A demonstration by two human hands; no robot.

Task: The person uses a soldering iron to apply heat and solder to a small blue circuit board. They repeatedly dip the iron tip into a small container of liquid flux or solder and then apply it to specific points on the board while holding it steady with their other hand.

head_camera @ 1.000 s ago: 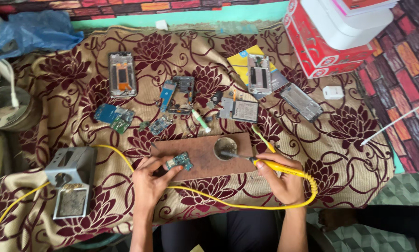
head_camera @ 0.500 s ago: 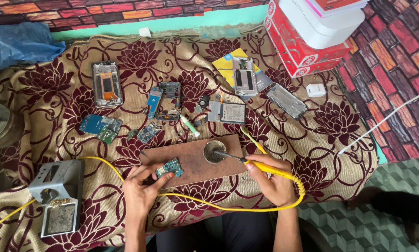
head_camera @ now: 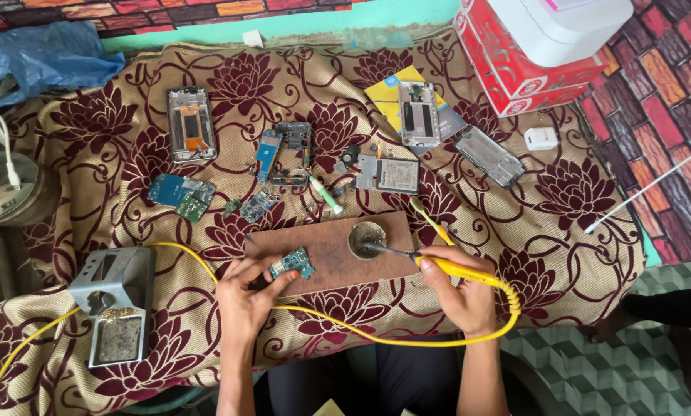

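Far out to the left of the left hand, a grey metal soldering iron stand [head_camera: 113, 296] sits on the floral cloth [head_camera: 561, 192], with a yellow cord [head_camera: 207, 270] curling away from it toward the person's lap. The left hand [head_camera: 245, 296] lies just below the near edge of a brown wooden board [head_camera: 326, 245], its fingers pinched on a small blue-green circuit board [head_camera: 291, 264] that rests on the wood; the grip looks light, more a steadying hold than a clench. Up and away from that hand lie loose phone parts: a bare phone frame [head_camera: 189, 123], another blue circuit board [head_camera: 181, 195] and a stripped phone chassis [head_camera: 288, 152].

Moving right along the board, a small round tin [head_camera: 366, 237] sits at its far end, just up and left of the right hand. The right hand [head_camera: 461, 289] is closed around the yellow handle of a soldering iron [head_camera: 438, 266], and the metal tip reaches into the tin, seeming to touch what is inside. Beyond this hand, farther up, lie a phone battery plate [head_camera: 392, 175] and two more opened phones [head_camera: 419, 114].

As I read it, the step in hand is dressing the iron's tip in the tin while the board waits, held ready. The next move calls for swinging the tip leftward to the held board and landing it on one small spot, with the left hand keeping the piece flat and still
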